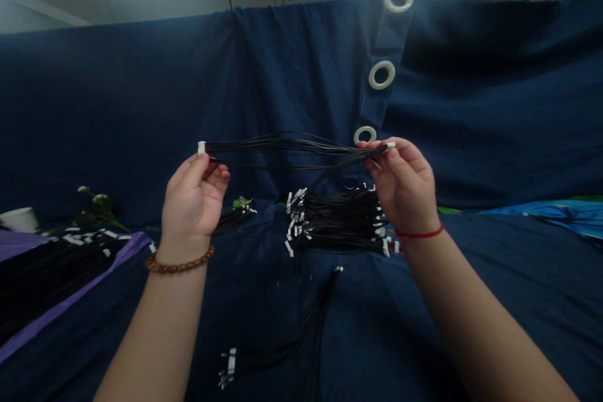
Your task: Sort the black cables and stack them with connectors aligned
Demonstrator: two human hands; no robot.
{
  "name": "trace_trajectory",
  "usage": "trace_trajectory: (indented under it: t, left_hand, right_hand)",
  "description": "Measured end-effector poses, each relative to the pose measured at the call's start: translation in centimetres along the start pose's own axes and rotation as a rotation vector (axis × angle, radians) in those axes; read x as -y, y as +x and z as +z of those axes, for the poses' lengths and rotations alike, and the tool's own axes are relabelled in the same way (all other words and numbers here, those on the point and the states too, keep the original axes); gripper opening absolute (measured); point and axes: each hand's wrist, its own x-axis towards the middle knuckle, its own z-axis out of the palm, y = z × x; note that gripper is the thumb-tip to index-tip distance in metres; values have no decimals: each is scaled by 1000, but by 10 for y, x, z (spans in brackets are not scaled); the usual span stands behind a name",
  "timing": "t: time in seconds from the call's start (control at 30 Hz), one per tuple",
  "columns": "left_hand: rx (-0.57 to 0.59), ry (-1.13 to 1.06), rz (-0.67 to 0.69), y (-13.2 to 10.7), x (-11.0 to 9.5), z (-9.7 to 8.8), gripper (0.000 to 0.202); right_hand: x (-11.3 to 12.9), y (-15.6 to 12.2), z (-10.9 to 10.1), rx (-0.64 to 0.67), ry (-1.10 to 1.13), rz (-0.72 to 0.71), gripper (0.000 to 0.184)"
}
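A black wire harness [287,144] with a white connector at each end is stretched level between my two hands. My left hand [195,195] pinches it by the white connector at its left end. At the opposite end, my right hand [407,185] grips the other connector between thumb and fingers. One or two strands sag a little below the rest. Beneath the held harness lies a pile of similar black harnesses [339,223], their white connectors lined up at both sides. Closer to me, a single loose harness [301,326] rests on the dark blue cloth [377,339].
To the left, many black harnesses [56,264] lie on a purple sheet [70,301]. Behind them are white flowers [100,200] and a white cup-like container [19,220]. A blue curtain [141,94] with pale rings hangs at the back. Bright blue fabric [556,213] lies far right.
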Motion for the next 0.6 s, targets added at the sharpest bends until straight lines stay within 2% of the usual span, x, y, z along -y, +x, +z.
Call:
trace_trajectory:
  t: [0.2, 0.3, 0.43, 0.5, 0.6]
  left_hand:
    - [-85, -93, -133, 1, -2, 2, 20]
    - [-98, -137, -196, 2, 0, 3, 17]
    - [-114, -142, -170, 3, -1, 3, 17]
    - [-87, -47, -156, 5, -2, 0, 18]
    - [28, 329, -93, 7, -1, -10, 4]
  right_hand:
    - [1, -7, 4, 191, -67, -163, 11]
    - [4, -11, 7, 309, -87, -170, 10]
    - [10, -15, 10, 428, -101, -130, 9]
    - [13, -17, 11, 448, -111, -105, 7]
    - [19, -19, 14, 333, -175, -41, 7]
